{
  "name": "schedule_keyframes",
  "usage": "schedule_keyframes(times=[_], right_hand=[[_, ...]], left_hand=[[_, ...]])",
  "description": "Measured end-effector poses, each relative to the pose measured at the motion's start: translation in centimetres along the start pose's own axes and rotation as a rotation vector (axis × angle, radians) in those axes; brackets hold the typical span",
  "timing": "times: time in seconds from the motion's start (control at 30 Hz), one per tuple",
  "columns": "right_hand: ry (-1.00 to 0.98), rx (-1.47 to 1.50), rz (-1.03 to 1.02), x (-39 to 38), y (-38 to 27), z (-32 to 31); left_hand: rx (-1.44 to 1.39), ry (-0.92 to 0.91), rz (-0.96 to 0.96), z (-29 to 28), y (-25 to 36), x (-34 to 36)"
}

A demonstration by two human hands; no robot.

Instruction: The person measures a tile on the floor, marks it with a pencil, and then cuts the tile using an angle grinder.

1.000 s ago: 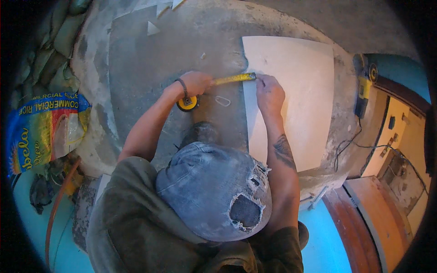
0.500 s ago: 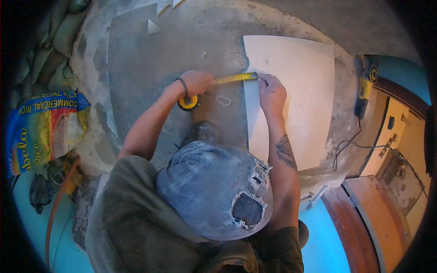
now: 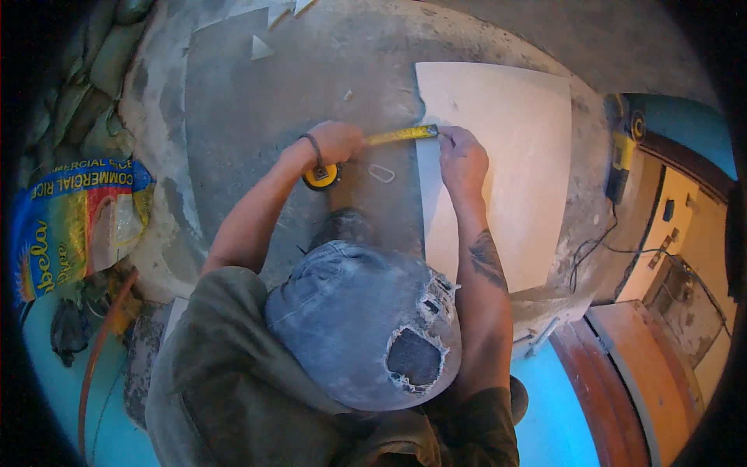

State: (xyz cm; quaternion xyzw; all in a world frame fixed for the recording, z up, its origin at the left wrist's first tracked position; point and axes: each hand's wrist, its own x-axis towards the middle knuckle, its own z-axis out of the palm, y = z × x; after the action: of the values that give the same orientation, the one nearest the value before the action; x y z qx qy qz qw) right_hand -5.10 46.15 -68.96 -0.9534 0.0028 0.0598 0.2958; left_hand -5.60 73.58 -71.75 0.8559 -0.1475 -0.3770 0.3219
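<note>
A yellow tape measure has its blade drawn out between my two hands, running over the grey surface to the left edge of a pale flat board. My left hand is closed round the blade, and the round yellow-and-black case shows just below my wrist. With fingers pinched, my right hand grips the blade's dark end above the board. The fingertips partly hide that end. A small pale oval loop lies below the blade, apart from both hands.
Pale offcuts lie at the far left of the grey sheet. On the right stands a yellow-and-black power tool with a dark cord. A printed sack sits at the left. My knee in torn denim rises in front.
My hands and the tape have shifted very slightly left, with the grip unchanged. My denim-covered knee has also moved a little to the left.
</note>
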Motion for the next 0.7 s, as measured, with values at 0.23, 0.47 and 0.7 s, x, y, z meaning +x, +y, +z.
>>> schedule_keyframes(times=[0.23,0.47,0.7], right_hand=[[0.036,-0.04,-0.005,0.3,-0.2,0.4],[0.058,-0.095,0.015,0.6,-0.7,0.8],[0.112,0.092,0.184,-0.3,-0.1,-0.2]], left_hand=[[-0.009,0.053,0.035,-0.1,0.0,0.3],[0.01,0.047,0.056,0.1,-0.5,0.6],[-0.298,0.004,0.023,-1.2,-1.2,-1.4]])
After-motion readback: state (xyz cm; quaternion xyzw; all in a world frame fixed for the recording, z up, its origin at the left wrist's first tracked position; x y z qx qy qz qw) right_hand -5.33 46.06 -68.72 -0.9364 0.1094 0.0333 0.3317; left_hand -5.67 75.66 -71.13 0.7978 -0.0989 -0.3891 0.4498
